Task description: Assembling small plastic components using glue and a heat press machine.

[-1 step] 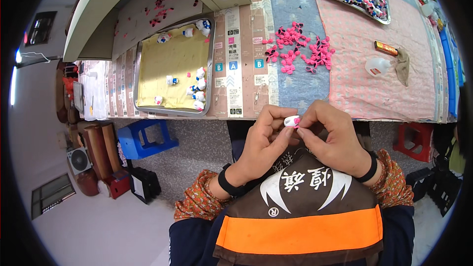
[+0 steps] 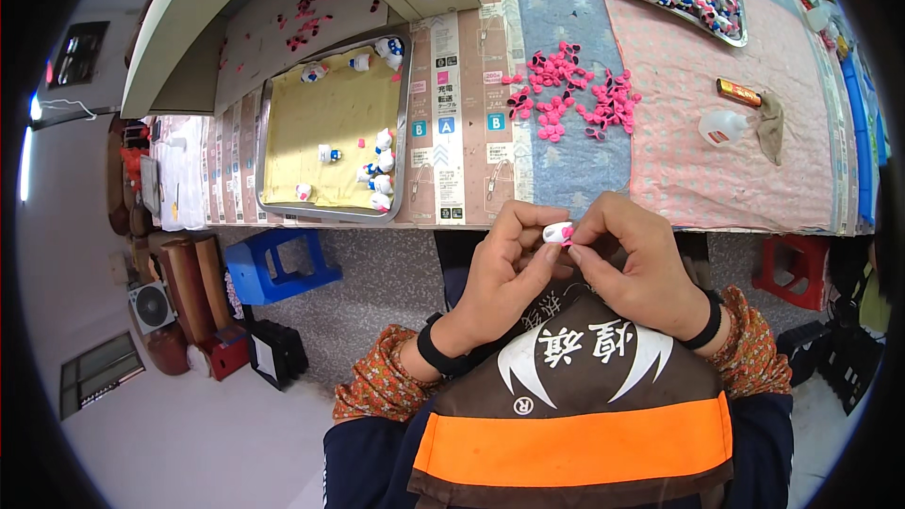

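My left hand and my right hand meet just below the table edge, above my lap. Together they pinch a small white toy figure. The left fingers hold its body, and the right fingertips press a small pink piece against it. A loose pile of pink bow pieces lies on the blue and pink cloth straight ahead. To the left is a metal tray with a yellow lining that holds several small white figures.
A second tray full of white figures sits at the far right. A white squeeze bottle, a brown cloth and an orange tube lie on the pink cloth. A blue stool and a red stool stand under the table.
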Tool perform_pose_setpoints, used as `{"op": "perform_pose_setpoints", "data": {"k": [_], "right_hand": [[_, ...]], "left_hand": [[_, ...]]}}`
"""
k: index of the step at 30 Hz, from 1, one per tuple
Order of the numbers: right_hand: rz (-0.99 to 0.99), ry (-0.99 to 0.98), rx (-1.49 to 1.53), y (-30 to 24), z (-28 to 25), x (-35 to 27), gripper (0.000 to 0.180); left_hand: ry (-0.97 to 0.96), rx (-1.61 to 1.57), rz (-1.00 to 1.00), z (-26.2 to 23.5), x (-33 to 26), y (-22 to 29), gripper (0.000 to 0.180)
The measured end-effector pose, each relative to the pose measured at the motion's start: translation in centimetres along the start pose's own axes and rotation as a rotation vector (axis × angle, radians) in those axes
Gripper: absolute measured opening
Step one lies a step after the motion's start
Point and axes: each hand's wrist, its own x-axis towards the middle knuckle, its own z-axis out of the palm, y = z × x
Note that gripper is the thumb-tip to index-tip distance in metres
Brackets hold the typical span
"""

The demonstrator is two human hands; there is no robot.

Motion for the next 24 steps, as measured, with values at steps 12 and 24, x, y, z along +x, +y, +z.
{"op": "perform_pose_setpoints", "data": {"k": [12,24], "right_hand": [[0.027,0.041,-0.073,-0.2,0.4,-0.2,0.018],[0.196,0.006,0.046,-0.2,0.0,0.0,0.018]], "left_hand": [[-0.046,-0.047,-0.016,0.1,0.0,-0.1,0.028],[-0.165,-0.077,-0.034,-0.9,0.2,-0.5,0.024]]}}
